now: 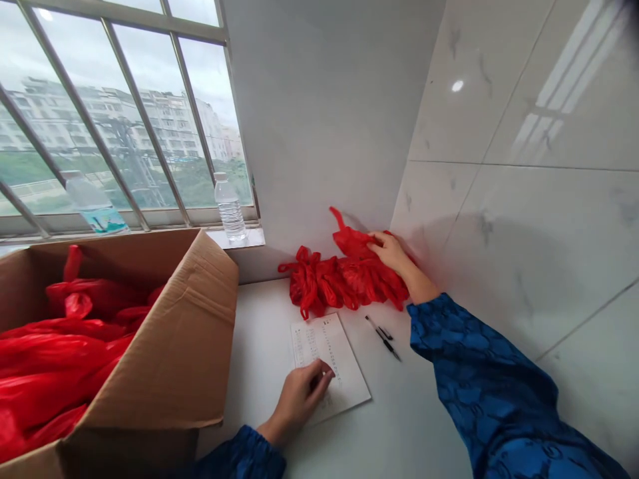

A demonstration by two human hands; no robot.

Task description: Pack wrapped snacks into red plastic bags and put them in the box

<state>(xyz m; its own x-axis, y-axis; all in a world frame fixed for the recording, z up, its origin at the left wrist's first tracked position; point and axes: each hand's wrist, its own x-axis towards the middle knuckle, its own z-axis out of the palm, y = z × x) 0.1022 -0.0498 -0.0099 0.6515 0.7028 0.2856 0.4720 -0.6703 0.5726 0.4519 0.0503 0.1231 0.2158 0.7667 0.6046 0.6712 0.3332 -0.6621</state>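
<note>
Foremost, the left hand (299, 399) sits curled on a printed list sheet (332, 362); whether it holds anything cannot be told, as the fingers hide the spot. A black pen (383, 338) lies just beside the sheet on the white counter (259, 319). The right hand (394, 256) grasps a fold of a bundle of red plastic bags (344, 279), which lies against the marble-look tile wall (519, 120). The film should prove light, soft and slippery, best taken by its looped handles. More red plastic (60, 359) fills a cardboard carton (200, 319) to the left. Beyond, a water bottle (229, 209) stands before a barred window (120, 113).
</note>
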